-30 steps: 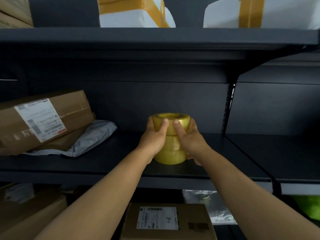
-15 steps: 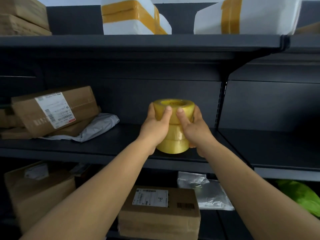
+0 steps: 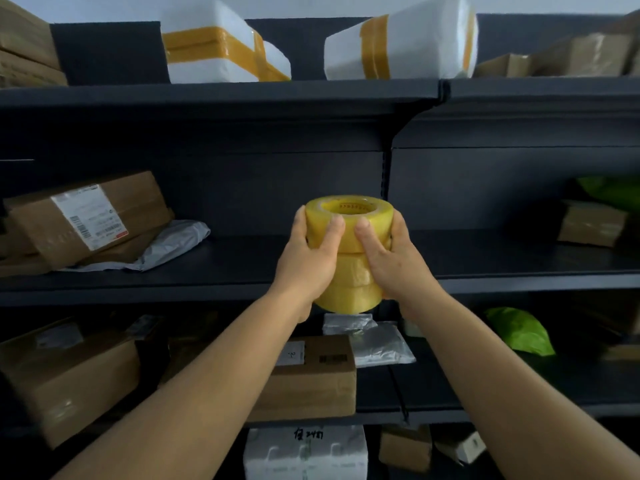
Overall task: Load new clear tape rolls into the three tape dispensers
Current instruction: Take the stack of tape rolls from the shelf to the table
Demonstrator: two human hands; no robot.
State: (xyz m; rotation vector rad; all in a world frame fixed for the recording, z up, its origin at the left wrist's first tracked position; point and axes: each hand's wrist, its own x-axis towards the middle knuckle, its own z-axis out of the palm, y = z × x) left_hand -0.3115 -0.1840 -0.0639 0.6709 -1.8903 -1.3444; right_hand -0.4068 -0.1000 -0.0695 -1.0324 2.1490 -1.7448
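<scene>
The left hand (image 3: 306,263) and right hand (image 3: 391,261) clamp opposite sides of the upright tape roll stack (image 3: 349,258), in front of the shelf (image 3: 207,282).

Yellow tape rolls (image 3: 349,271); dark grey shelf (image 3: 214,265); white, yellow-banded parcels (image 3: 221,50).

Upright stack of yellowish clear tape rolls (image 3: 349,258), cores vertical, held mid-air
</scene>
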